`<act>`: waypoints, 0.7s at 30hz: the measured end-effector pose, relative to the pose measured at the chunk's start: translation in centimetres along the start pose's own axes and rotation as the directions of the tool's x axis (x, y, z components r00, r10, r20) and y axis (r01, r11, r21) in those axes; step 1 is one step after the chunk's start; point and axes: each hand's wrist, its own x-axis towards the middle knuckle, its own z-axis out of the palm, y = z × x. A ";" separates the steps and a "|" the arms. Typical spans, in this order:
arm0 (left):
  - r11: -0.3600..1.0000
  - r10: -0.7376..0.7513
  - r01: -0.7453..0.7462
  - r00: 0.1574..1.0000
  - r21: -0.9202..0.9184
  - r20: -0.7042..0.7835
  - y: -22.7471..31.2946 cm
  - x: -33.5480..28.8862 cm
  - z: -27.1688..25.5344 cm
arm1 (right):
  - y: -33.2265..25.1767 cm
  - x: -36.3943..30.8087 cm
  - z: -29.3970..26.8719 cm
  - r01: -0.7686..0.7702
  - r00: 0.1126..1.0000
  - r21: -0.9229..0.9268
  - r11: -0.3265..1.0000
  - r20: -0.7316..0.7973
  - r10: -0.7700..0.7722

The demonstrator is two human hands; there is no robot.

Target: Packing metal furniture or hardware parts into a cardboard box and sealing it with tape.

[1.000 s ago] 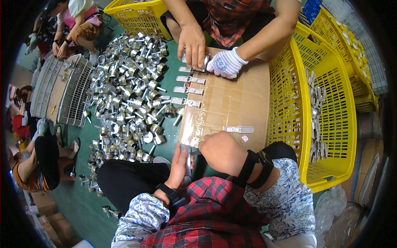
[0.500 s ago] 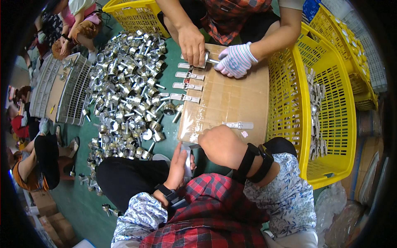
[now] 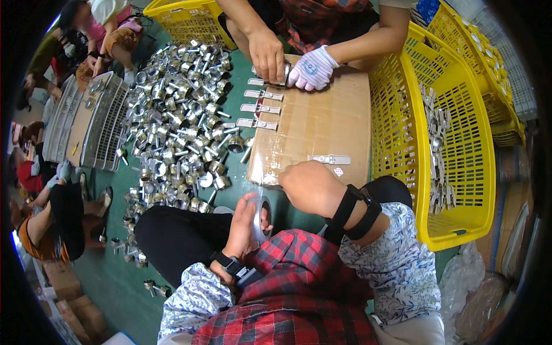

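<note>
A roll of clear tape point(image 3: 264, 217) stands on edge in my left hand point(image 3: 242, 225), which is closed around it near my lap. My right hand point(image 3: 315, 188) is curled at the near edge of a brown cardboard sheet point(image 3: 325, 129); its fingertips, and whatever they pinch, are hidden. Flat metal latches point(image 3: 259, 108) lie in a row along the sheet's left edge. Just beyond my right hand is a single latch point(image 3: 329, 159). Across the sheet, a co-worker's bare hand point(image 3: 266, 54) and striped-gloved hand point(image 3: 313, 69) hold a metal cup-shaped part point(image 3: 287, 73).
A large heap of metal cups with stems point(image 3: 178, 126) covers the green floor point(image 3: 109, 287) on the left. At the right stands a yellow basket point(image 3: 460, 230) holding metal latches point(image 3: 438, 149). Another yellow basket point(image 3: 184, 17) is behind the heap. Other people sit farther left.
The tape roll has turned so its ring shows more, and my left hand has shifted slightly. My right hand stays nearly still. The co-worker's gloved hand has moved left, closer to their bare hand.
</note>
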 end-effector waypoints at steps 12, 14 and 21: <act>0.999 0.014 -0.016 0.999 0.048 0.050 -0.4 -1.2 0.2 | -1.1 -3.2 2.2 0.025 0.977 -0.001 1.000 -0.210 -0.024; 0.997 0.015 -0.018 0.999 0.076 0.046 -0.2 -1.3 0.0 | -1.0 -3.0 2.2 0.008 0.985 -0.015 1.000 -0.175 -0.011; 0.992 -0.097 0.091 0.994 0.091 0.057 1.8 -1.5 -0.8 | -0.6 -3.0 2.6 0.008 0.992 -0.001 1.000 -0.123 -0.008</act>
